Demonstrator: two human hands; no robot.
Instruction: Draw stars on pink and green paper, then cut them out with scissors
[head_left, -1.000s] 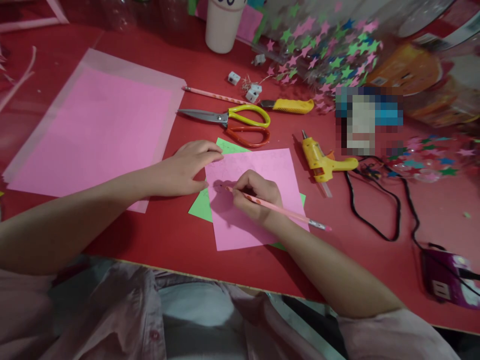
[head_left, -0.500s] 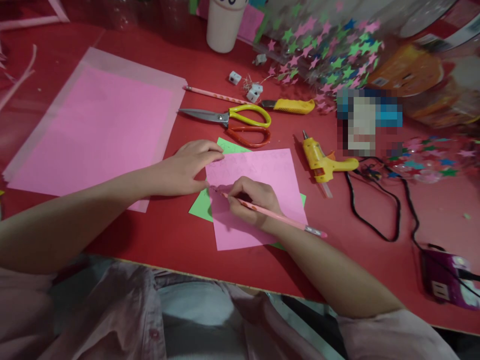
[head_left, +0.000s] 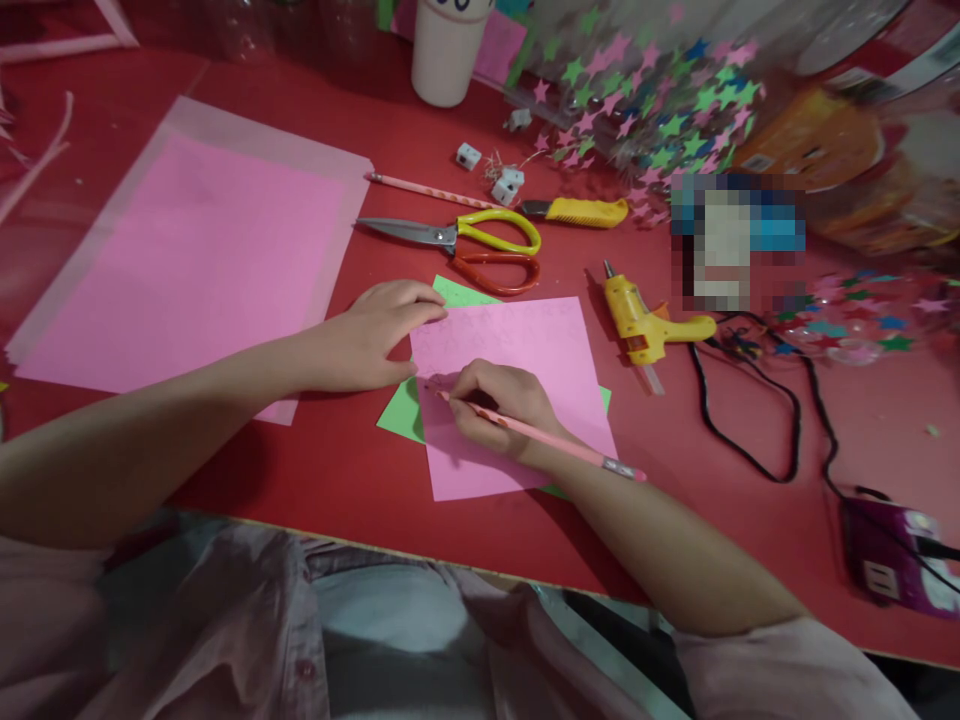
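A small pink paper sheet point(head_left: 525, 350) lies on a green sheet point(head_left: 401, 415) on the red table point(head_left: 337, 470). My right hand point(head_left: 495, 405) is closed around a pink pencil point(head_left: 547, 438), its tip touching the left part of the pink sheet. My left hand point(head_left: 371, 335) rests flat with fingers stretched out, pressing on the sheet's upper left corner and the green paper beneath it.
A large pink sheet stack point(head_left: 187, 250) lies at left. Scissors point(head_left: 480, 245), a second pencil point(head_left: 427, 188), a yellow-handled cutter point(head_left: 577, 211), a yellow glue gun point(head_left: 649, 325) with black cord point(head_left: 750, 420), a white cup point(head_left: 446, 50), star confetti point(head_left: 660, 110) and a purple power strip point(head_left: 896, 555) surround it.
My right hand has slid the pencil slightly leftward and down over the pink sheet. The left hand stays put.
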